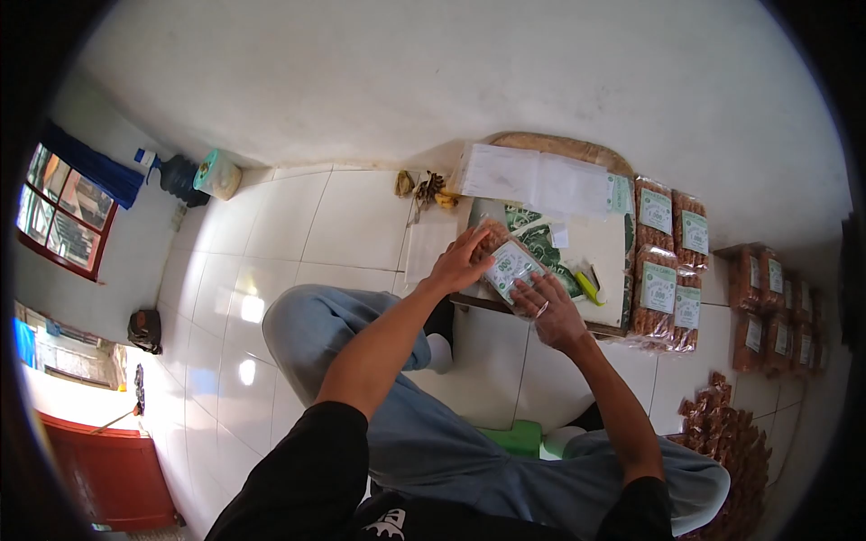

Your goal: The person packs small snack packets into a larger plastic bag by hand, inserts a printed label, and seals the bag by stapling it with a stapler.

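A clear plastic pack (511, 269) of brown food with a white and green label is held between my hands over the near edge of a low table (591, 230). My left hand (462, 261) grips its upper left end. My right hand (548, 309) lies on its lower right part, fingers spread across the label. Just right of the pack, a yellow-green cutter (589, 285) rests on the table. White plastic sheets (537, 178) lie along the table's far side, near a green label (620, 194).
Labelled packs (657, 243) stand stacked at the table's right end, with more packs (776, 311) farther right. Small brown packets (731, 442) are heaped on the floor. Bananas (444, 198) lie left of the table. A green stool (520, 439) is between my legs.
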`<control>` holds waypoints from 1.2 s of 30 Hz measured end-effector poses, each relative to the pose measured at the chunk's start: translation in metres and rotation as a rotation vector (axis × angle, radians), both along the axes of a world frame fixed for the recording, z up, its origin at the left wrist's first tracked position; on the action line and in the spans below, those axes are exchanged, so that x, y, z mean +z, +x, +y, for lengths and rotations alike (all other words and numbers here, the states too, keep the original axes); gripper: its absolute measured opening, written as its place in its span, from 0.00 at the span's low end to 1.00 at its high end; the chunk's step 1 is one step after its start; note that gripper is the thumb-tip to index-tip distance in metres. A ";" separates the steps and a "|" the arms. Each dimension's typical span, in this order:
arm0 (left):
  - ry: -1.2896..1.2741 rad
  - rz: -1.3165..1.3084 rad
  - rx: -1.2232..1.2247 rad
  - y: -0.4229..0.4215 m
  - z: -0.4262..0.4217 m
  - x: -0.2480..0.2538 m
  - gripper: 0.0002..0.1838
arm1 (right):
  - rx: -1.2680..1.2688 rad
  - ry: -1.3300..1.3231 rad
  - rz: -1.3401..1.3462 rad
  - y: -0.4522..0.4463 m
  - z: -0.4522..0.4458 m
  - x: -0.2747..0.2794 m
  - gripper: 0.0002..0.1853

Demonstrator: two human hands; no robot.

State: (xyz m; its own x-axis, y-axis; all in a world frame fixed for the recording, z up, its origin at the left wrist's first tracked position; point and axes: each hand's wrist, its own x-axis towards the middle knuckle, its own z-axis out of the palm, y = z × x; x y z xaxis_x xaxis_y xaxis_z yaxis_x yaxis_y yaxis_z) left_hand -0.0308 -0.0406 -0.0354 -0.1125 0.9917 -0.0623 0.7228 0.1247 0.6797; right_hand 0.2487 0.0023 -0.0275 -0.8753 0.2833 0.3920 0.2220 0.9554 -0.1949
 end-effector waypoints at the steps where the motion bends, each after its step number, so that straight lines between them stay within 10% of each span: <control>1: 0.007 -0.004 0.027 0.001 0.000 0.001 0.38 | -0.002 0.002 0.001 0.000 0.000 0.000 0.26; 7: -0.062 0.389 0.007 0.017 -0.002 0.025 0.34 | -0.022 -0.009 -0.012 -0.002 -0.004 0.006 0.27; 36: -0.086 0.322 0.033 0.018 0.002 0.008 0.47 | -0.116 0.124 -0.065 -0.010 -0.002 0.015 0.19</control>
State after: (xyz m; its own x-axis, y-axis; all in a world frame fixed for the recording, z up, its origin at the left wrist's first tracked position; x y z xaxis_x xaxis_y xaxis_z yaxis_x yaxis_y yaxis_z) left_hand -0.0130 -0.0387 -0.0271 -0.1716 0.9799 -0.1016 0.8933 0.1982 0.4033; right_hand 0.2386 0.0006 -0.0122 -0.8641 0.3365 0.3742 0.3400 0.9386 -0.0590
